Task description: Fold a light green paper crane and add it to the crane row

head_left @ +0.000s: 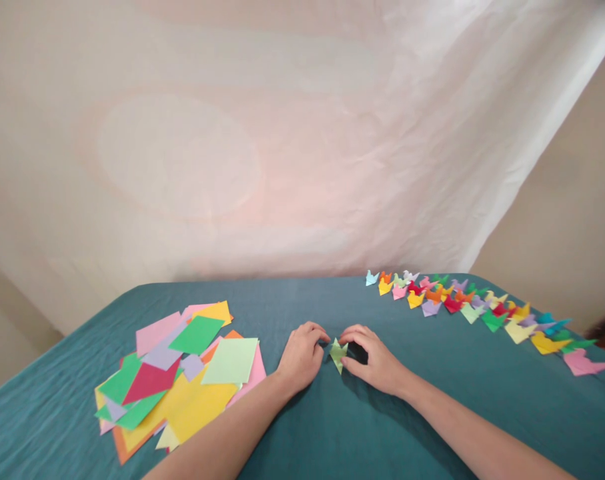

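A small light green folded paper piece [338, 353] lies on the teal tablecloth [392, 433] between my two hands. My left hand [301, 357] rests knuckles up just left of it, fingers curled, fingertips touching its left edge. My right hand [375, 360] sits just right of it, thumb and forefinger pinched on its right side. Both forearms reach in from the bottom edge.
A loose heap of coloured paper squares [180, 373] lies at the left of the table. A row of several small folded paper figures [477, 310] in many colours runs along the far right edge. A pale cloth backdrop [262, 147] hangs behind the table.
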Demonstrator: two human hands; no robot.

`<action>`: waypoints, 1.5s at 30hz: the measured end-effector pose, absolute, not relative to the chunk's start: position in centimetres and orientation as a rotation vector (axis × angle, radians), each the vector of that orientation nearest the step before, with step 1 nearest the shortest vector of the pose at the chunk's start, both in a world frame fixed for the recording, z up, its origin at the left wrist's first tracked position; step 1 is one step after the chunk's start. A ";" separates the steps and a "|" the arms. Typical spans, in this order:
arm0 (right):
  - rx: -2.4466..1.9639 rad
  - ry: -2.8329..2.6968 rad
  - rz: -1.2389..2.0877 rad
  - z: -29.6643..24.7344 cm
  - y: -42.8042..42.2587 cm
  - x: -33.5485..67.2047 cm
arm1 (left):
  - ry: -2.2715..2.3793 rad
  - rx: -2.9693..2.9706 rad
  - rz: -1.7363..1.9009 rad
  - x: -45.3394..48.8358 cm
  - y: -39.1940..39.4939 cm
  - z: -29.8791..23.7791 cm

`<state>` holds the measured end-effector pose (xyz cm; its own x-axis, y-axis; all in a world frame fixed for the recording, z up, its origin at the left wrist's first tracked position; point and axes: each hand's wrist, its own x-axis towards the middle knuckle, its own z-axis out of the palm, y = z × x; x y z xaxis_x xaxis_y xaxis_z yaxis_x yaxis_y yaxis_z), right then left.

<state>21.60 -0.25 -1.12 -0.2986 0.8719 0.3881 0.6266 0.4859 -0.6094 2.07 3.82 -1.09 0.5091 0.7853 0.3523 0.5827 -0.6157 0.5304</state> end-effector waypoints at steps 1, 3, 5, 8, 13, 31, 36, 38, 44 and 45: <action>-1.222 -2.017 0.457 -1.1 -0.2 21.6 | 1.134 2.403 0.830 2.1 3.8 -1.1; -1.210 -1.985 0.464 -1.2 -0.2 21.6 | 1.125 2.390 0.842 2.1 3.9 -1.1; -1.205 -1.968 0.464 -1.1 -0.2 21.6 | 1.119 2.385 0.849 2.1 3.9 -1.1; -1.206 -1.959 0.472 -0.9 -0.2 21.6 | 1.108 2.390 0.848 2.1 3.9 -1.0; -1.213 -1.956 0.493 -0.9 -0.2 21.5 | 1.105 2.393 0.850 2.1 3.9 -0.8; -1.291 -1.701 0.542 -0.6 1.7 23.8 | 1.071 2.418 0.813 2.1 4.3 -0.6; -1.362 -1.619 0.450 0.0 2.7 28.7 | 1.070 2.427 0.807 2.0 4.4 -0.6; -1.413 -1.580 0.399 0.0 2.4 31.2 | 1.067 2.430 0.811 2.0 4.5 -0.7; -1.580 -1.422 0.199 -0.7 0.5 38.8 | 1.066 2.434 0.816 2.0 4.6 -0.8; -1.607 -1.393 0.162 -0.8 0.3 40.0 | 1.064 2.436 0.815 2.0 4.6 -0.8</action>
